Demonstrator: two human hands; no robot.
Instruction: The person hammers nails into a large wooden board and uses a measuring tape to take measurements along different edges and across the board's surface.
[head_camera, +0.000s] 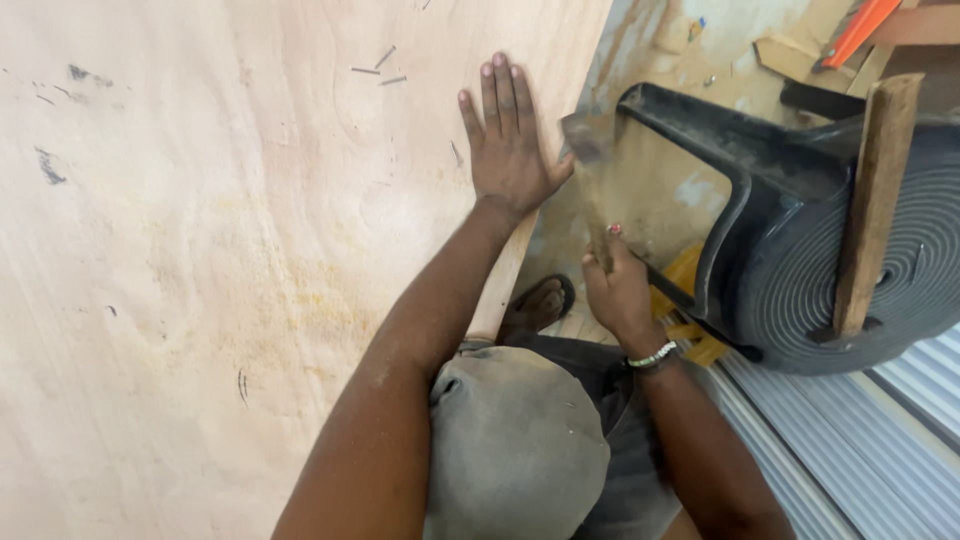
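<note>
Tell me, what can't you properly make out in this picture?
- Hammer, head view: motion blur smears its head.
- Whatever it strikes at the plywood sheet edge: hidden behind the left hand and the blur.
- Right hand grip: fingers curl out of sight.
- Loose nails: too small.
- Black chair: cut off at the right edge.

Plywood sheet bears, seemingly, loose nails.

Bright even daylight; hammer motion-blurred.

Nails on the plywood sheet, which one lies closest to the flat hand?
The single nail lying just left of the left hand, beside its little finger. The other three nails lie grouped farther up the plywood sheet, beyond the fingertips.
</note>
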